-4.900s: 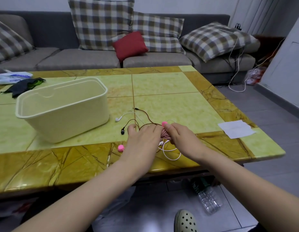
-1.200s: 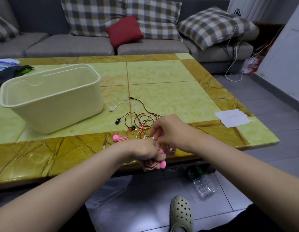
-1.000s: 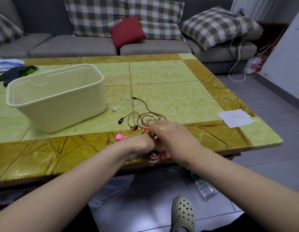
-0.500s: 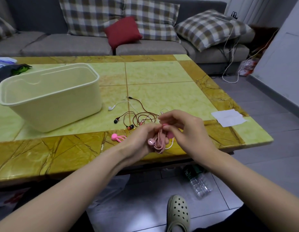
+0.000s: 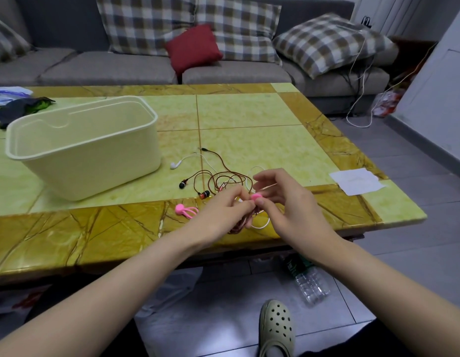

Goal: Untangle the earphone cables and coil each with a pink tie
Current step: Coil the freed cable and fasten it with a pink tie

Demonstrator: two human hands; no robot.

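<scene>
Just in front of the cream tub [image 5: 89, 153], the left hand [image 5: 218, 215] pinches a coiled pink cable [image 5: 240, 224] steady while the right hand [image 5: 283, 204] pinches a pink tie [image 5: 255, 196] against it, likely to fasten it, the red-and-white tangle [image 5: 221, 180] waiting just behind

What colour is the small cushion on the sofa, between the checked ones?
Dark red, plain with no pattern. The small cushion shows clearly in the head view.
</scene>
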